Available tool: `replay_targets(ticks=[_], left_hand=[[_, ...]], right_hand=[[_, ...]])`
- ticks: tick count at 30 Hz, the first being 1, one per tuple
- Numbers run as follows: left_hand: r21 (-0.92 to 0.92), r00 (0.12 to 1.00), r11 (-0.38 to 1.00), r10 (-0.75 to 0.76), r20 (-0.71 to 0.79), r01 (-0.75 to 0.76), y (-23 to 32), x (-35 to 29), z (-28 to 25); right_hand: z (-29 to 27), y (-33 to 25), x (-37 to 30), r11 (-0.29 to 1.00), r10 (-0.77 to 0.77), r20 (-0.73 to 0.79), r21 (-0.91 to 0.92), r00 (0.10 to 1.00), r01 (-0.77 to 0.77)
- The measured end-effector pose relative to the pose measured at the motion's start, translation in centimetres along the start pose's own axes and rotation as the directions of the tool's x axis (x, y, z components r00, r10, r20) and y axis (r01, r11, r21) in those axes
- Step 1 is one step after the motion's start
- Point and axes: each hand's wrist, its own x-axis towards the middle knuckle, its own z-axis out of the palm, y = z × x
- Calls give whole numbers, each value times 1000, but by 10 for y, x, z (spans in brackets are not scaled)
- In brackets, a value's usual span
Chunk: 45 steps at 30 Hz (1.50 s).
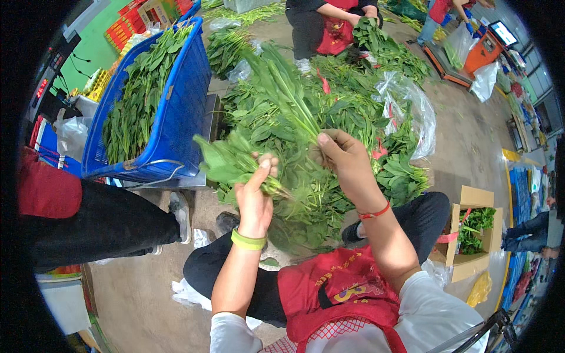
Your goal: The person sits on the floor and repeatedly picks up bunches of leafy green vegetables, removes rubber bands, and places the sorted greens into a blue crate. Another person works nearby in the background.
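My left hand (258,189) is closed around the stems of a small bunch of leafy greens (226,162), its leaves pointing left and the stem ends toward my right. My right hand (341,150) grips a second, longer bunch of leafy greens (282,94) by the lower stems, leaves fanning up and to the left. The two bunches are held apart. Beneath and beyond both hands spreads a large pile of loose leafy greens (347,120) on the floor. Motion blurs the left bunch a little.
A blue crate (188,88) full of greens stands at the left, beside a standing person's dark trousers (118,226). Opposite me a co-worker (335,26) handles greens. Clear plastic bags (421,117) lie on the pile. At right are a cardboard box (471,267) and an orange scale (477,56).
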Motion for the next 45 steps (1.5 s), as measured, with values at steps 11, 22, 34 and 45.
replay_targets(ticks=[11,22,34,45], left_hand=[[103,964,995,-29,264,2,10,8,12],[285,966,957,-16,257,-60,9,-9,16],[-105,889,964,-179,421,243,29,6,-10],[-136,849,952,-172,499,273,19,10,-11]], right_hand=[[13,15,-22,984,180,265,-63,947,-169],[-8,12,-15,912,337,501,-385,797,-143],[-12,4,-34,946,21,342,-310,939,92],[29,1,-48,841,-238,162,-458,958,287]])
